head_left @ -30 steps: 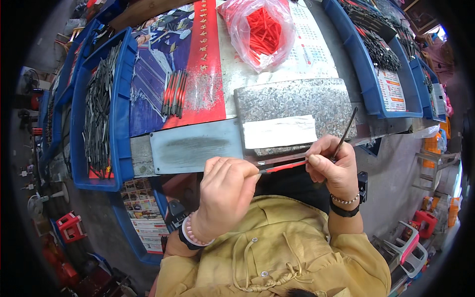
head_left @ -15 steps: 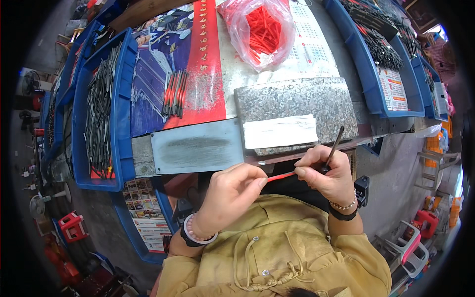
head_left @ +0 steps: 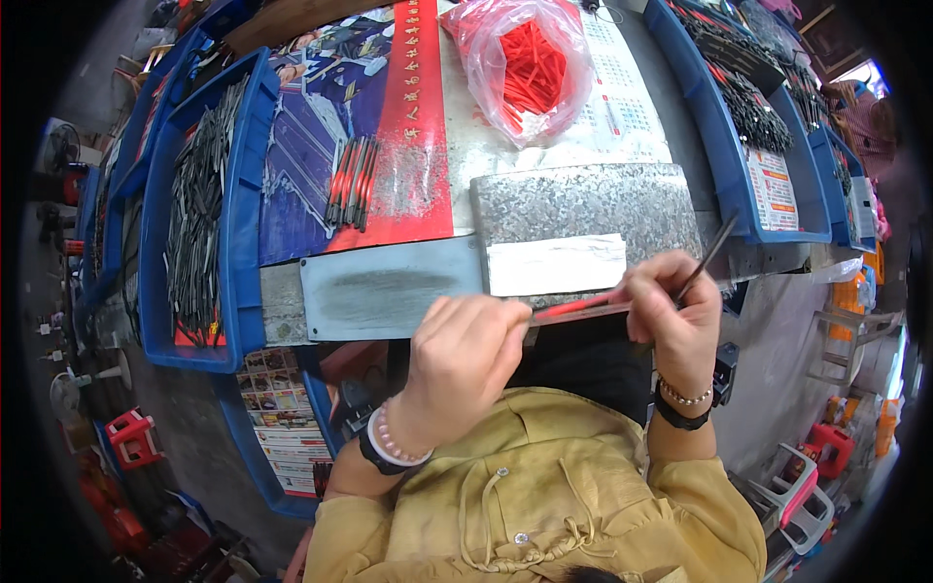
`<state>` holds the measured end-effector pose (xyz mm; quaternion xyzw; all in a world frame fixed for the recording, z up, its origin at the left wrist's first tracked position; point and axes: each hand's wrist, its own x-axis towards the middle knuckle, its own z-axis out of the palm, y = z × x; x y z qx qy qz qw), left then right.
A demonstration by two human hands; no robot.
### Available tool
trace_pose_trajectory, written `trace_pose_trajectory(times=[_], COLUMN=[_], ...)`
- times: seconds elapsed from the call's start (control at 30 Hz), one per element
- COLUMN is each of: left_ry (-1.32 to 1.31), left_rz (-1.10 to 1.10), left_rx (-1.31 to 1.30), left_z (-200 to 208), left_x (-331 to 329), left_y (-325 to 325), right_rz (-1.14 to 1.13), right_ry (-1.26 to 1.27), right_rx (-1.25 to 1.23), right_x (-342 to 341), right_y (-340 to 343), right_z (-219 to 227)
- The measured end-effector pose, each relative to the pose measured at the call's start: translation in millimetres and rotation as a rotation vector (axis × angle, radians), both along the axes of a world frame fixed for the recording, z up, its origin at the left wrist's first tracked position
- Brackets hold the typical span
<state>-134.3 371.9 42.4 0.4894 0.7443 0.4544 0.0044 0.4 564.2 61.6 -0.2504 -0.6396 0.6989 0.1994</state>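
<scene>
Between my two hands a thin red tube (head_left: 578, 308) is stretched, level above the bench's front edge. My left hand (head_left: 465, 355) is closed, pinching its left end. Thumb and finger of my right hand (head_left: 675, 316) close on the other end. A slim dark rod (head_left: 717, 251) also sticks up out of my right hand, tilted to the upper right; its lower end is hidden by the fingers. Just beyond the hands, a white paper strip (head_left: 556, 266) lies on a speckled stone slab (head_left: 593, 199). Left of it is a grey plate (head_left: 389, 282) with a dark smudge.
A clear plastic bag (head_left: 573, 107) of red tubes (head_left: 533, 68) sits at the back. Several black-and-red sticks (head_left: 352, 185) lie on a poster (head_left: 321, 146). Blue bins of dark strips stand left (head_left: 255, 194) and right (head_left: 702, 107). A lower blue tray (head_left: 255, 442) holds papers.
Both hands have risen and moved slightly away from me, and their gap has widened. More of the red tube shows between them. The dark rod has shifted right and leans over more.
</scene>
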Motion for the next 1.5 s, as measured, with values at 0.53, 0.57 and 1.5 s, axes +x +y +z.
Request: trace_pose_trajectory(times=[0.53, 0.57, 1.5], left_ry=[0.289, 0.291, 0.236], left_rz=[0.112, 0.107, 0.049], left_rx=[-0.082, -0.102, -0.174], left_z=[-27, -25, -23], left_x=[-5, -5, -14], left_y=[31, 31, 23], right_rz=[0.121, 0.144, -0.027], right_ry=[0.083, -0.001, 0.386], right_rx=[0.576, 0.602, 0.662], right_x=[-28, -32, -37], right_y=[-22, -22, -19], right_z=[13, 11, 43])
